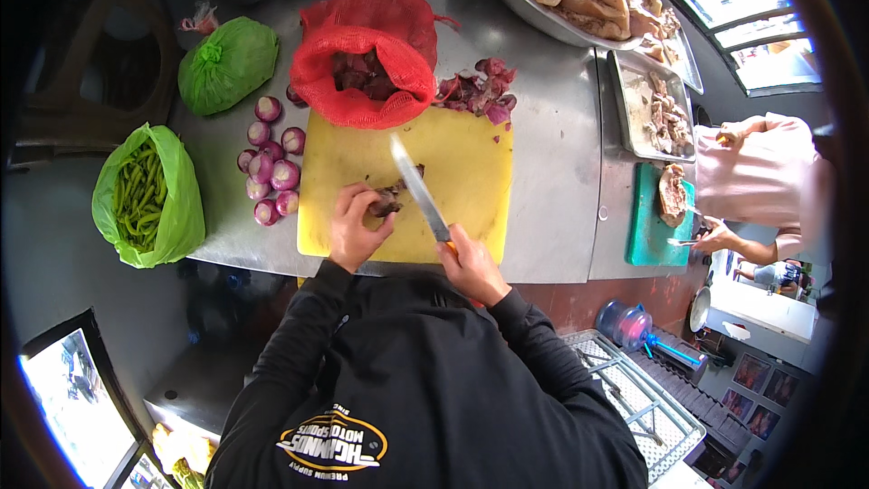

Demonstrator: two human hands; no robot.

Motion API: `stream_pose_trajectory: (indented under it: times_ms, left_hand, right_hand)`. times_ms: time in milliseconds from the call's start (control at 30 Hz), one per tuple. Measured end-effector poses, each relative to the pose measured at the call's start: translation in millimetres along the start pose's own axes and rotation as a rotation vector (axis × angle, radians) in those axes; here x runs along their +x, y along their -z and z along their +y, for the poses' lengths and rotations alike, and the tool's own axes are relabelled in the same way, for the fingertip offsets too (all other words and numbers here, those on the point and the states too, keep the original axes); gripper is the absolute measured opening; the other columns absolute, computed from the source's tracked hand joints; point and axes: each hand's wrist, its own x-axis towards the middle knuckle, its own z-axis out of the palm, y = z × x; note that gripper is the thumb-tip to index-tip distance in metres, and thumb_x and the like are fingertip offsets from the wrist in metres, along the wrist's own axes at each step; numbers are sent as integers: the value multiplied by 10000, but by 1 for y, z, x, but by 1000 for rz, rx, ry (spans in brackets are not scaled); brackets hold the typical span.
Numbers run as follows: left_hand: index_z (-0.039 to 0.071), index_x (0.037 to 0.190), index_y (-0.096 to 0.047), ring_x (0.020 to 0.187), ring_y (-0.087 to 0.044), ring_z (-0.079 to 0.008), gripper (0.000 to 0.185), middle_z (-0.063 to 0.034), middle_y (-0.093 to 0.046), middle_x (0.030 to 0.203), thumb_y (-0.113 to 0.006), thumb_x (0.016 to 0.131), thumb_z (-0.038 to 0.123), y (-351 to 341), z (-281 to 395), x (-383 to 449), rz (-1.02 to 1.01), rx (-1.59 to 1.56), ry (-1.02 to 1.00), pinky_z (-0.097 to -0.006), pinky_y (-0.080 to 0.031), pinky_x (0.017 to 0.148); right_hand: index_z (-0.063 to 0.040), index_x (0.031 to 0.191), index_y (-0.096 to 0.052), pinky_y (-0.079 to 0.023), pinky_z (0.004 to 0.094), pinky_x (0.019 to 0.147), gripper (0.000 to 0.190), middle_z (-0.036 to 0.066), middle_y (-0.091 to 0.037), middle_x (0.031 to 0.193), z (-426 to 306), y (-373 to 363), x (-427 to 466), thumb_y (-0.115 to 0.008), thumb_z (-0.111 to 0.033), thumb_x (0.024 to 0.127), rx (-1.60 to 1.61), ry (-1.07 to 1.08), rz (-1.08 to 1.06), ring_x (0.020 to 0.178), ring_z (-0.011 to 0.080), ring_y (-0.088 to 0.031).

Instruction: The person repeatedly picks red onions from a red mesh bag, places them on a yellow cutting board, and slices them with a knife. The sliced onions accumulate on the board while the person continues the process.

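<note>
My left hand (356, 227) holds a dark, dry-skinned red onion (385, 204) between thumb and fingers, low over the yellow cutting board (468, 163). Gripped in my right hand (475, 265) is a kitchen knife (419, 185) with an orange handle; its blade slants up and left across the board, just right of the onion. A red mesh bag (366, 112) of unpeeled onions (363, 75) lies open over the board's far edge. Several peeled red onions (261, 167) are grouped left of the board. Loose onion skins (485, 92) lie at its far right corner.
Left stand an open green bag of green chili peppers (142, 197) and a tied green bag (231, 64). A metal basin of meat (516, 3) and a metal tray (631, 109) sit right. Beyond, a person (753, 170) cuts meat on a green board (645, 217).
</note>
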Motion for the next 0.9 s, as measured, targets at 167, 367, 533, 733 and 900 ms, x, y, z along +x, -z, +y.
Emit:
stream_pose_trajectory:
  times_ms: [167, 367, 533, 733, 900]
  left_hand:
    - [89, 1151, -681, 1160, -628, -411, 377, -157, -654, 1226, -859, 820, 54, -80, 15, 83, -99, 0, -266, -489, -544, 993]
    - [74, 1162, -676, 1213, -592, -415, 327, -173, -612, 1266, -760, 857, -5, -157, 14, 203, -122, 124, -314, -500, -517, 1028]
    - [27, 1059, -691, 1033, -667, -401, 207, -156, -672, 1089, -755, 862, 12, -136, 66, 200, -3, -41, -305, -464, -567, 896]
    - [22, 962, -727, 923, -724, -426, 108, -214, -744, 958, -678, 867, 33, 23, 13, 219, -44, 356, -46, -507, -586, 822]
    - [2, 949, -805, 1108, -711, -467, 187, -229, -793, 1006, -696, 848, 115, 21, -96, 275, -339, 875, -56, -556, -616, 912]
  right_hand:
    - [-26, 1070, -536, -508, 437, 589, 170, 149, -630, 737, 33, -4, -14, -629, -167, 1092, 406, -290, 248, 635, 292, -666]
    - [-40, 1087, -539, -474, 345, 469, 125, 42, -587, 721, 75, 4, -24, -583, -154, 1113, 481, -296, 382, 508, 146, -591]
    - [-39, 1072, -514, -482, 353, 457, 134, 44, -581, 665, 70, 14, -28, -591, -144, 1106, 454, -384, 397, 503, 155, -619]
    - [-18, 1100, -538, -515, 413, 506, 162, 135, -641, 708, 60, 4, -22, -613, -161, 1095, 426, -361, 383, 525, 266, -657]
    - [-8, 1141, -546, -529, 547, 659, 207, 267, -676, 820, 71, -8, -17, -653, -163, 1055, 188, -212, 327, 774, 525, -672]
